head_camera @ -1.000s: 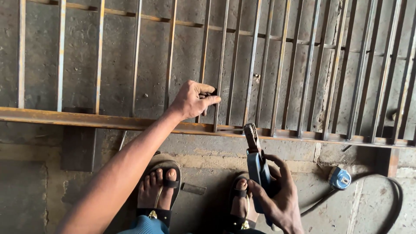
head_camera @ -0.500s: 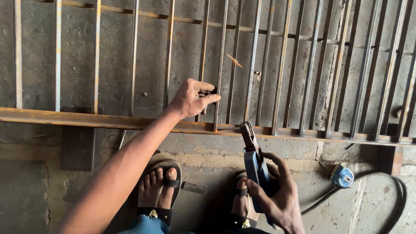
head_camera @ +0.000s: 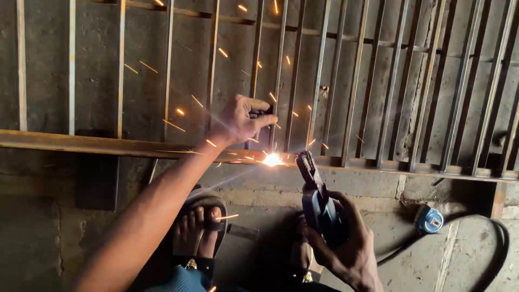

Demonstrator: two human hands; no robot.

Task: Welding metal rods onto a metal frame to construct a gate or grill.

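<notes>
Tack-welding step: my left hand (head_camera: 240,120) pinches upright bar (head_camera: 253,86) against bottom rail (head_camera: 81,143); right hand (head_camera: 346,251) clenched on electrode holder (head_camera: 316,197), arc (head_camera: 273,159) at joint. Rod itself prob. lost in glare. Next needs steady hold, short tack.

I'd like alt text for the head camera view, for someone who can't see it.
Sparks fly from a bright weld point where a metal grille's upright bar meets its horizontal rail. The left hand grips that bar; the right hand holds a blue electrode holder aimed at the glow, above sandalled feet.
</notes>
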